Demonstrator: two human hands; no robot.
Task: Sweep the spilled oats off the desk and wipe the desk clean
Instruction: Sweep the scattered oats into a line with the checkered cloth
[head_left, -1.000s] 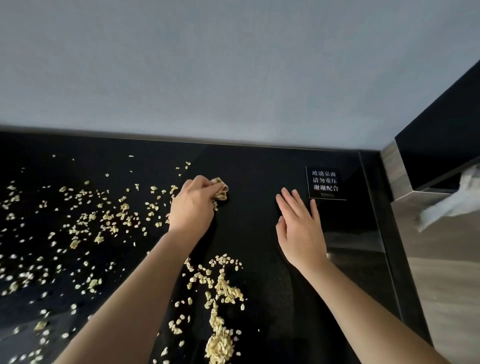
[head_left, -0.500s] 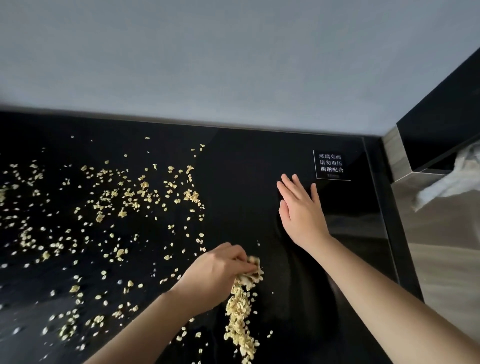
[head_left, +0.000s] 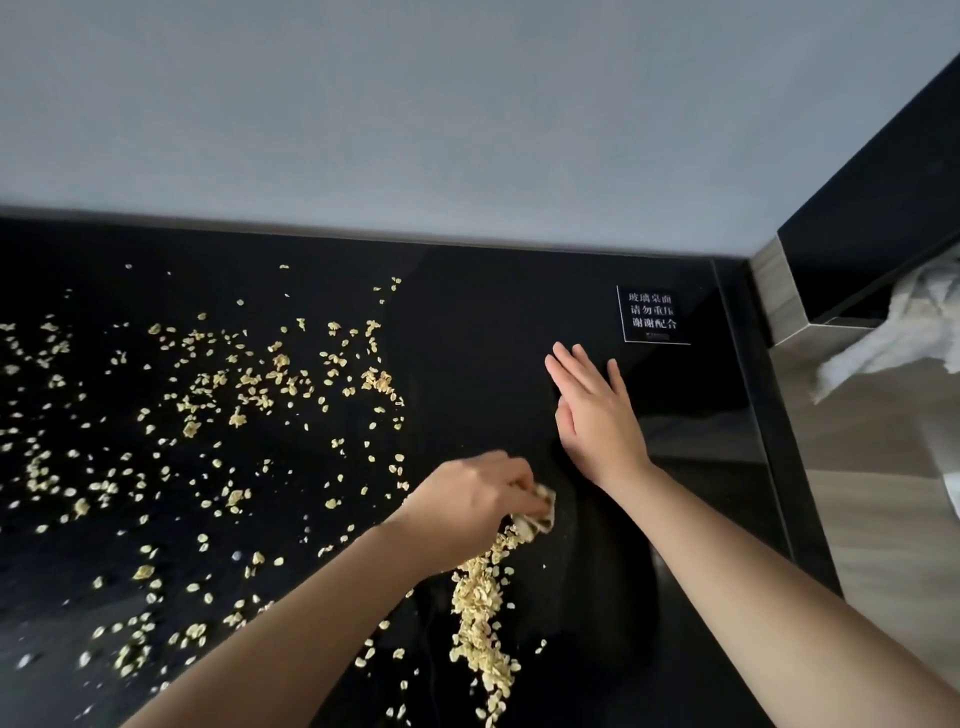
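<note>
Pale oat flakes (head_left: 249, 395) lie scattered over the left and middle of the black glass desk (head_left: 493, 312). A denser ridge of oats (head_left: 480, 618) runs toward the near edge below my left hand. My left hand (head_left: 467, 506) is shut on a small crumpled beige cloth (head_left: 537, 514), which presses on the desk at the top of that ridge. My right hand (head_left: 597, 415) lies flat on the glass to the right, fingers apart, holding nothing.
A grey wall stands behind the desk. A small black sign with white characters (head_left: 652, 314) sits at the back right corner. Beyond the desk's right edge are a dark cabinet (head_left: 883, 208), a metallic surface and white crumpled paper (head_left: 893, 338).
My left hand dragged the cloth from the back of the desk toward me, gathering oats into a ridge, then held about there. My right hand stayed flat in place.
</note>
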